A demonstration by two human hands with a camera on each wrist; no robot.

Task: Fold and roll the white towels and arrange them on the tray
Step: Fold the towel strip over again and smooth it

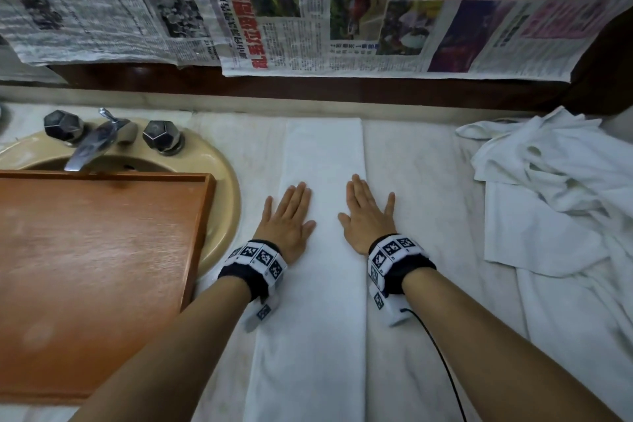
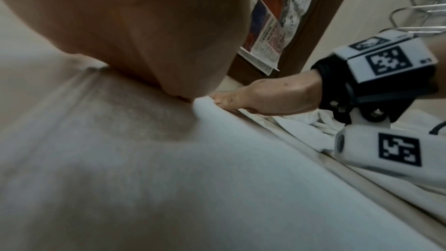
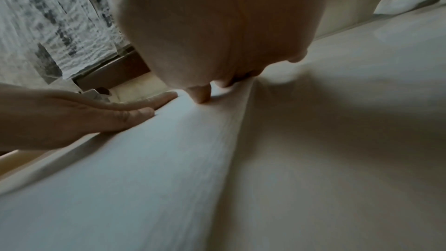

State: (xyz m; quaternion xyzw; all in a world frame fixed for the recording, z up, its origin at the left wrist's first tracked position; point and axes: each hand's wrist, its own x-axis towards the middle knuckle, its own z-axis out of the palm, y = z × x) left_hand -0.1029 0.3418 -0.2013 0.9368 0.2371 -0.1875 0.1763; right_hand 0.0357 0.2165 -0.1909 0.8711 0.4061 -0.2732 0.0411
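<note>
A white towel (image 1: 322, 154), folded into a long narrow strip, lies flat on the counter and runs from the back wall toward me. My left hand (image 1: 287, 216) lies flat on the strip's left edge with straight fingers. My right hand (image 1: 368, 212) lies flat on its right edge, fingers straight too. In the left wrist view my palm (image 2: 135, 26) presses on the towel (image 2: 193, 178), with my right hand (image 2: 270, 98) beyond. The right wrist view shows the towel (image 3: 149, 178) and my left hand (image 3: 84, 114). An empty wooden tray (image 1: 85, 271) sits on the sink at left.
A heap of crumpled white towels (image 1: 561, 202) lies at the right on a white cloth (image 1: 428, 181) that covers the counter. A beige sink (image 1: 222, 188) with a chrome faucet (image 1: 92, 144) sits under the tray. Newspaper (image 1: 308, 10) covers the wall behind.
</note>
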